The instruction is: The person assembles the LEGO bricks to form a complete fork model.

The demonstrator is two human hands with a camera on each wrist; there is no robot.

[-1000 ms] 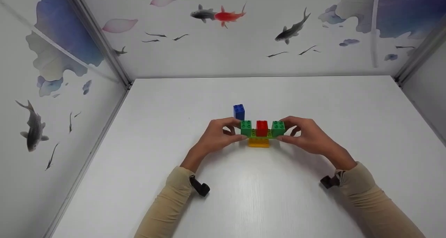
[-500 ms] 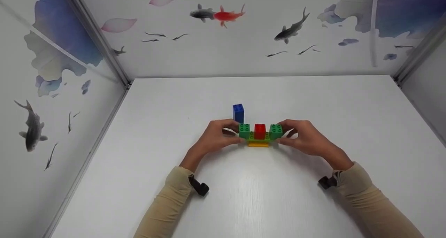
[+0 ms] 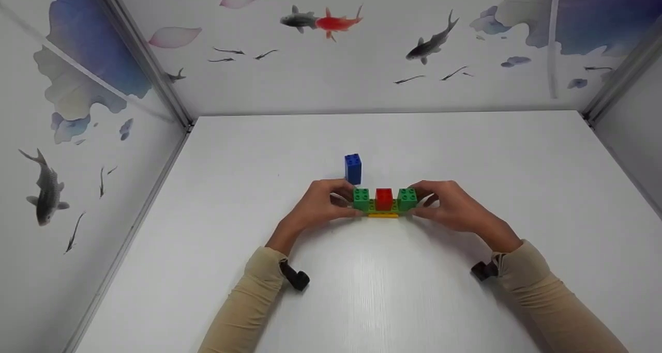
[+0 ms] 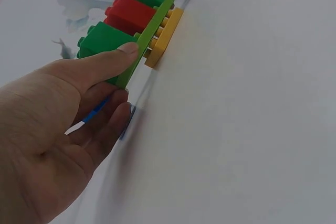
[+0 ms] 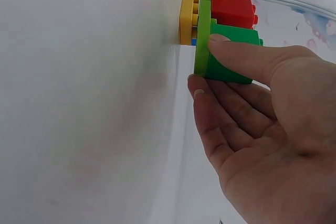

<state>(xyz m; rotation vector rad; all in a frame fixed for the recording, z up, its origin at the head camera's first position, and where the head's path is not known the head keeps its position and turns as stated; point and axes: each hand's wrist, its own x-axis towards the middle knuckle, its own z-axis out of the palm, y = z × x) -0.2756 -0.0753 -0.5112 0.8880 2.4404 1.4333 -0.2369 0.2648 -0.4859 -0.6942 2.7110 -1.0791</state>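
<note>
My left hand [image 3: 327, 203] pinches the left end of a lime-green building plate [image 4: 150, 32] and the green brick [image 3: 361, 199] on it, thumb on the near side. At the other end my right hand [image 3: 447, 205] grips the plate by its second green brick [image 3: 407, 199]. Between these two bricks stands a red brick [image 3: 384, 199]. Under the middle of the lime-green plate lies a yellow plate [image 4: 164, 40] on the table. Both wrist views show its studs right at the lime-green underside, with a narrow gap.
A tall blue brick [image 3: 352, 171] stands upright just behind the left hand. The white table [image 3: 382, 291] reaches back to a wall [image 3: 331, 84] painted with fish, and another painted wall [image 3: 103, 224] rises on the left.
Both hands have lowered the lime-green plate with its three bricks toward the yellow plate, which is now mostly covered in the head view. More of the blue brick shows.
</note>
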